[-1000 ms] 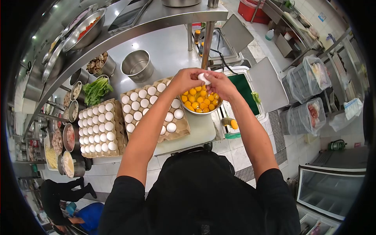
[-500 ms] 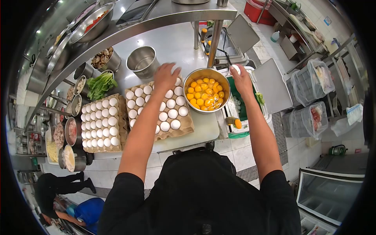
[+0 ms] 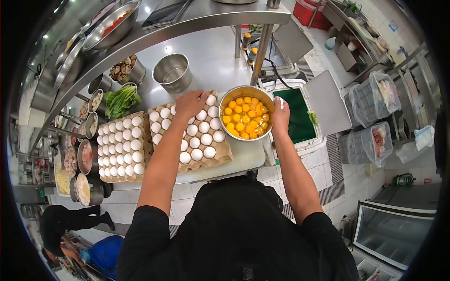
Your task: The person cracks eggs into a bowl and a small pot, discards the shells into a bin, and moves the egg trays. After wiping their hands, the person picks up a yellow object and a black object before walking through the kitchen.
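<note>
My left hand [image 3: 191, 105] is over the back of an egg tray [image 3: 218, 153], its fingers curled down among white eggs; what they hold is hidden. My right hand [image 3: 281, 117] grips a white egg [image 3: 281, 102], whole or cracked I cannot tell, beside the right rim of a metal pot. Many yolks in clear egg white lie in this pot [image 3: 246, 115], between my hands. A second tray of white eggs [image 3: 121, 148] is farther left. Under and beyond my right hand stands a white bin [image 3: 308, 147] with a dark green inside.
An empty steel pot [image 3: 172, 73] stands behind the trays. Leafy greens [image 3: 122, 100] and food bowls are at left. A metal shelf [image 3: 197, 21] crosses above the table. At lower left, a person in black [image 3: 63, 225] bends near a blue container [image 3: 107, 253].
My right hand has moved down and left, from over the bin to the pot's side. My left hand has lowered toward the egg tray. A yellow-tipped object by the bin no longer shows.
</note>
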A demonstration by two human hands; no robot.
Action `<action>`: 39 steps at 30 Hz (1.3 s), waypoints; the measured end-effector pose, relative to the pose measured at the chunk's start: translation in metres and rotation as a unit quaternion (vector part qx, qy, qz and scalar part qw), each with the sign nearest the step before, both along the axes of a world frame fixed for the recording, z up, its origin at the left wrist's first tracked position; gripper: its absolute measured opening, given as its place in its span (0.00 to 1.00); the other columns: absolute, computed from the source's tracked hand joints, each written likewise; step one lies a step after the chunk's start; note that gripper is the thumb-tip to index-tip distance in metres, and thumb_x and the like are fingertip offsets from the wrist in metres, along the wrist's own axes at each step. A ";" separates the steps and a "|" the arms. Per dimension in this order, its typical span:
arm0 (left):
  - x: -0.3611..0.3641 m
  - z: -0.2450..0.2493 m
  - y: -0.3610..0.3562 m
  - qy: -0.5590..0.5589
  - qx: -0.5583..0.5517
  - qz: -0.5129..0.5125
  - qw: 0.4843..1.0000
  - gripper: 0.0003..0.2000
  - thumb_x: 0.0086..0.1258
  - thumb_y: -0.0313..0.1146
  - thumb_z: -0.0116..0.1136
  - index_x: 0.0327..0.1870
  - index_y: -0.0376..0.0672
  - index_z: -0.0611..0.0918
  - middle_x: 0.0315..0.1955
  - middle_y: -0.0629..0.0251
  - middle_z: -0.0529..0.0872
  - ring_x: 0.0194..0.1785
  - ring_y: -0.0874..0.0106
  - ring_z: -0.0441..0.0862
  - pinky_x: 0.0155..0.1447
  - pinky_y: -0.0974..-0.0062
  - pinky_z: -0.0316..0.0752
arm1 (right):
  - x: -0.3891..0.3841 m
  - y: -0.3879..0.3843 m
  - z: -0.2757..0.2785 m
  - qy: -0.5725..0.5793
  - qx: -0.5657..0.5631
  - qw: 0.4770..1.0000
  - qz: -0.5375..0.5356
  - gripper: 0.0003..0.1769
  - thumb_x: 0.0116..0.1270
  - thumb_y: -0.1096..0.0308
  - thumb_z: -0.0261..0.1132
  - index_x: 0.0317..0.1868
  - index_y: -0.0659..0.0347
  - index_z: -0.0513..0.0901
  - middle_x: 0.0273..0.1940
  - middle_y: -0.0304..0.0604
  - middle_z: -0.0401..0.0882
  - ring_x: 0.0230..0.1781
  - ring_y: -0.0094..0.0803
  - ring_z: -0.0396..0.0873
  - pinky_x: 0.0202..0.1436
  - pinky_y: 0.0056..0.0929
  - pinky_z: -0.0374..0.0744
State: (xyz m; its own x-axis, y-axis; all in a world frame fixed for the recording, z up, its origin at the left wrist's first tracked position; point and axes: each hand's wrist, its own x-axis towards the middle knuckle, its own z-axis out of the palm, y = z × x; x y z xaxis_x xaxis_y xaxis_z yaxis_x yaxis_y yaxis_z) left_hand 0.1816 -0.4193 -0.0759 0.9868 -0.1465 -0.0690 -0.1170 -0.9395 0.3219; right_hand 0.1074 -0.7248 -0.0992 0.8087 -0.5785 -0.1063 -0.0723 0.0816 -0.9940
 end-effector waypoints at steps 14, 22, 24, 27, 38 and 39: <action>-0.010 0.011 -0.001 -0.123 -0.136 -0.202 0.962 0.15 0.59 0.36 0.62 0.46 0.46 0.87 0.46 0.61 0.87 0.53 0.57 0.80 0.58 0.60 0.73 | -0.026 0.043 0.094 -0.220 -0.524 0.752 0.335 0.14 0.55 0.62 0.72 0.41 0.58 0.86 0.39 0.42 0.84 0.40 0.41 0.81 0.44 0.41 0.77; -0.012 0.008 -0.009 -0.107 -0.245 -0.041 0.963 0.15 0.59 0.32 0.61 0.47 0.43 0.86 0.39 0.59 0.87 0.46 0.62 0.83 0.51 0.67 0.77 | -0.060 0.127 0.048 -0.237 -0.713 0.512 0.417 0.06 0.54 0.66 0.64 0.30 0.56 0.86 0.33 0.36 0.81 0.46 0.34 0.76 0.53 0.38 0.69; -0.009 0.009 -0.006 -0.095 -0.372 0.013 0.923 0.13 0.62 0.32 0.59 0.46 0.42 0.85 0.36 0.62 0.85 0.42 0.66 0.83 0.46 0.71 0.77 | -0.057 0.126 0.049 -0.219 -0.709 0.496 0.451 0.06 0.54 0.65 0.64 0.32 0.53 0.84 0.36 0.35 0.81 0.44 0.32 0.75 0.50 0.34 0.70; -0.003 0.011 0.013 -0.047 -0.578 0.101 0.809 0.10 0.66 0.31 0.54 0.45 0.41 0.83 0.32 0.67 0.82 0.35 0.73 0.81 0.38 0.75 0.77 | -0.050 0.119 0.059 -0.235 -0.613 0.563 0.503 0.10 0.53 0.65 0.67 0.37 0.55 0.85 0.40 0.39 0.80 0.47 0.35 0.77 0.52 0.37 0.72; -0.006 0.056 -0.067 0.045 -0.590 0.010 0.806 0.12 0.71 0.31 0.58 0.53 0.43 0.82 0.39 0.66 0.83 0.26 0.81 0.75 0.25 0.80 0.69 | 0.099 0.010 0.052 -0.091 0.074 0.988 -0.096 0.28 0.70 0.66 0.62 0.66 0.60 0.60 0.45 0.50 0.77 0.43 0.39 0.81 0.49 0.32 0.80; -0.004 0.057 -0.084 0.046 -0.576 -0.007 0.816 0.14 0.71 0.31 0.57 0.56 0.42 0.81 0.42 0.66 0.83 0.32 0.80 0.77 0.29 0.80 0.71 | 0.140 0.011 0.005 -0.110 -0.029 0.987 -0.111 0.27 0.71 0.65 0.61 0.66 0.61 0.63 0.48 0.53 0.78 0.48 0.43 0.80 0.53 0.36 0.78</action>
